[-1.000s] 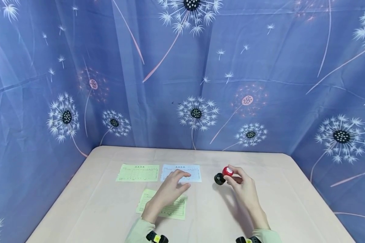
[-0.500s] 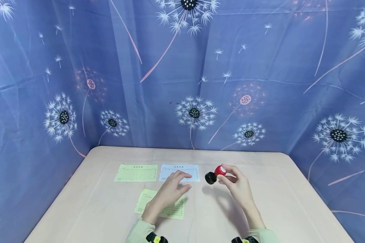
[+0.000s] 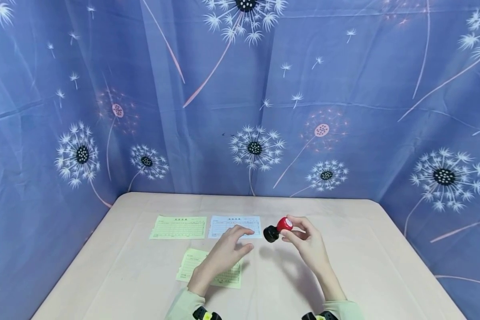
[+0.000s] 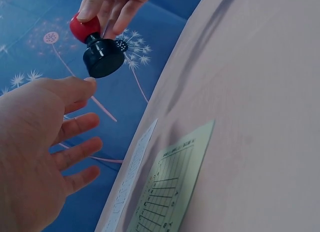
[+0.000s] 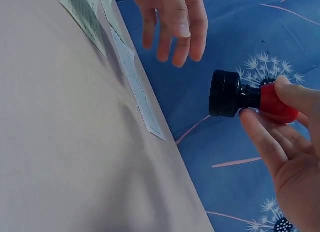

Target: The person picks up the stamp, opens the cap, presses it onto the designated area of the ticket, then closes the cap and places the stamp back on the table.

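Observation:
My right hand (image 3: pixel 310 246) pinches the red knob of a stamp (image 3: pixel 285 223) between thumb and fingers, above the table. The stamp's round black base (image 5: pixel 224 93) is tilted and points toward my left hand. In the head view, my left hand (image 3: pixel 224 253) hovers with fingers spread and relaxed, holding nothing. Below it lies a green form (image 3: pixel 192 262), partly covered by the hand and forearm. A blue form (image 3: pixel 220 224) sits just beyond the left fingertips. In the left wrist view, the stamp (image 4: pixel 102 56) is close past my left thumb, with a small gap seeming to lie between.
Another green form (image 3: pixel 178 227) lies flat to the left of the blue one. The pale tabletop (image 3: pixel 104 266) ends at a blue dandelion-print curtain (image 3: pixel 208 155) behind and on both sides.
My right hand has moved left with the stamp, bringing it nearer the blue form and my left hand. The left hand has stayed almost where it was.

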Motion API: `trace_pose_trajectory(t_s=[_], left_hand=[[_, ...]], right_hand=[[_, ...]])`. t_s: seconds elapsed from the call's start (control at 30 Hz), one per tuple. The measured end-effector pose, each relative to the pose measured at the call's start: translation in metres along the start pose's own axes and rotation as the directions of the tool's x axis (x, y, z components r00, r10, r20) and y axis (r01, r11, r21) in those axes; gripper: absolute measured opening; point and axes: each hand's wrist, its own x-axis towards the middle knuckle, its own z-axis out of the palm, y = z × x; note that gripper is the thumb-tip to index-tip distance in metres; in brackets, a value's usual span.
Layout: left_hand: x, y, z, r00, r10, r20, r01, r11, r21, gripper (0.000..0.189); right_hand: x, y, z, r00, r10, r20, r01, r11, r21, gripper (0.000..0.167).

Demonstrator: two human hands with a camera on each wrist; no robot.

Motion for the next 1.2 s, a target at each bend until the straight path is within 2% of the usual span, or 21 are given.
trace_pose_trajectory(t_s=[0.5, 1.2], left_hand=[[0.001, 0.006, 0.000, 1.000, 0.005, 0.009, -0.005, 1.000, -0.002, 0.043], [0.000, 0.005, 0.005, 1.000, 0.016, -0.010, -0.016, 1.000, -0.007, 0.048]], right_hand=[[-0.001, -0.003, 0.009, 0.999, -0.016, 0.031, 0.015, 0.999, 0.032, 0.037], [-0.004, -0.002, 0.016, 0.994, -0.033, 0.102, 0.030, 0.999, 0.032, 0.037]])
